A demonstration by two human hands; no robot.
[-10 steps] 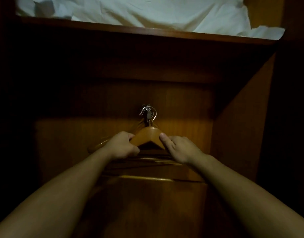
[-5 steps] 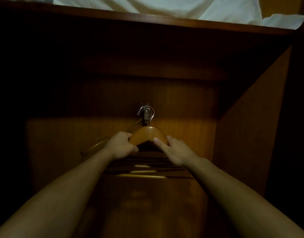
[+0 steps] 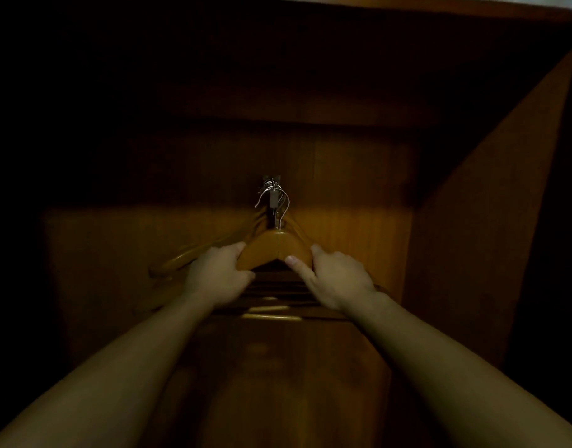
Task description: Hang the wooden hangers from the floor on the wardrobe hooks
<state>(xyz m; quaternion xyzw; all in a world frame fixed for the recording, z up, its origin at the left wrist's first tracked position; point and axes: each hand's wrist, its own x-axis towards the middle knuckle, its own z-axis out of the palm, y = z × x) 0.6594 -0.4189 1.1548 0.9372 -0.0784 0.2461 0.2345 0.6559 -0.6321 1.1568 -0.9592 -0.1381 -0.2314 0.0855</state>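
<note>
So both hands are on the front wooden hanger [image 3: 273,250], right at its peak. The left hand [image 3: 218,276] has a clenched grip, fingers curled round the left shoulder of it. The right hand [image 3: 336,279] has more of a pinch grip, with the thumb [image 3: 293,264] flat on the front face and the fingers over the top edge. Both arms reach straight forward and a bit up, wrists roughly level, hands close together with just the hanger's middle between them. The hanger sits directly under the wardrobe hook [image 3: 273,193], where a bunch of metal hanger hooks are crowded together; it's too dim to tell if this one is fully seated. The other hangers [image 3: 197,255] fan out behind and to the left, close against the back panel [image 3: 349,195]. The side wall [image 3: 491,221] on the right stands well apart from the hands, and the left side is just darkness.
</note>
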